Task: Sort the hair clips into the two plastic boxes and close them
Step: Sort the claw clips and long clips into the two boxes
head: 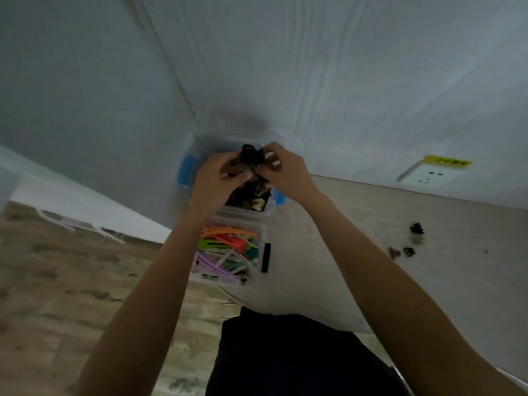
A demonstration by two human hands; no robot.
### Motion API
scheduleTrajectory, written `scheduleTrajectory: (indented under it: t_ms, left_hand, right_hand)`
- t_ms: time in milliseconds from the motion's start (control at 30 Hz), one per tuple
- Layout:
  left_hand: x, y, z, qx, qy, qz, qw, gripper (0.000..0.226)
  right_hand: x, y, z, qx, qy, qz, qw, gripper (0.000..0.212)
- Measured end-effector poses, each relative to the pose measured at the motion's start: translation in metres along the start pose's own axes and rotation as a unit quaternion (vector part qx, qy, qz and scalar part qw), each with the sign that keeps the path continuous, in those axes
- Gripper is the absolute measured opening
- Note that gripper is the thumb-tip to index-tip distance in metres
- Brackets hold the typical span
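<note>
Hands (248, 172) pinch dark clip (248, 154); loose clips (411, 241) on floor right

Dim, cool indoor light falls evenly with no visible source and no glare. A soft dark shadow smudges the wall (243, 121) just above the hands. Motion blur softens the whole frame, heaviest on the wooden floor (57, 281) at left. Wide-angle distortion bends the wall's base line and stretches the forearms toward the lower corners.
</note>
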State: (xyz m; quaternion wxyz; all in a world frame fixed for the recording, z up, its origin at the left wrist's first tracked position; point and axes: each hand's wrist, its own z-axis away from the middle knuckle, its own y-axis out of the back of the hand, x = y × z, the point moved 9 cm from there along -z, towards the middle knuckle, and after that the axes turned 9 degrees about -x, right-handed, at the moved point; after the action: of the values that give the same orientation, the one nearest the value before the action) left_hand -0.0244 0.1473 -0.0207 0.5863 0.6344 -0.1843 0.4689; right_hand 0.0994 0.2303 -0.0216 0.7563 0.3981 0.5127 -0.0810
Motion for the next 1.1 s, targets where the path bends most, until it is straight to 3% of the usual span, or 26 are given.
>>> scheduleTrajectory:
  t_ms: [100, 233, 400, 467, 533, 633, 800, 967, 1100]
  left_hand:
    - [-0.014, 0.011, -0.014, -0.004, 0.009, 0.022, 1.000, 0.028]
    - [-0.019, 0.022, -0.025, 0.005, -0.004, -0.056, 0.998, 0.023]
    - [-0.037, 0.034, -0.031, 0.025, -0.007, -0.120, 0.992, 0.031]
    - [-0.036, 0.031, -0.032, 0.011, -0.020, -0.151, 0.988, 0.033]
    - [-0.037, 0.025, -0.032, -0.014, -0.031, -0.187, 0.982, 0.034]
    - [-0.041, 0.008, -0.030, -0.068, -0.056, -0.238, 0.967, 0.037]
    - [-0.044, 0.003, -0.028, -0.071, -0.069, -0.313, 0.945, 0.043]
    - [0.002, -0.003, -0.009, 0.023, -0.137, -0.276, 0.951, 0.036]
    - [0.066, -0.058, 0.022, -0.007, -0.256, -0.189, 0.948, 0.026]
  right_hand:
    - [-0.008, -0.014, -0.024, -0.011, 0.000, 0.018, 1.000, 0.030]
    - [-0.011, -0.016, -0.040, 0.003, 0.006, 0.113, 0.994, 0.023]
    - [-0.008, -0.006, -0.038, 0.039, -0.025, 0.313, 0.949, 0.022]
    - [-0.010, -0.005, -0.035, 0.056, -0.007, 0.316, 0.947, 0.023]
    - [-0.020, -0.024, -0.033, 0.012, 0.067, 0.297, 0.952, 0.030]
    - [-0.022, -0.059, -0.032, -0.093, 0.131, 0.344, 0.925, 0.045]
    - [0.003, -0.042, -0.019, -0.050, 0.075, 0.421, 0.903, 0.045]
    - [0.023, -0.021, 0.026, -0.042, 0.077, 0.246, 0.965, 0.043]
    - [0.052, 0.021, 0.098, 0.051, 0.047, 0.180, 0.981, 0.029]
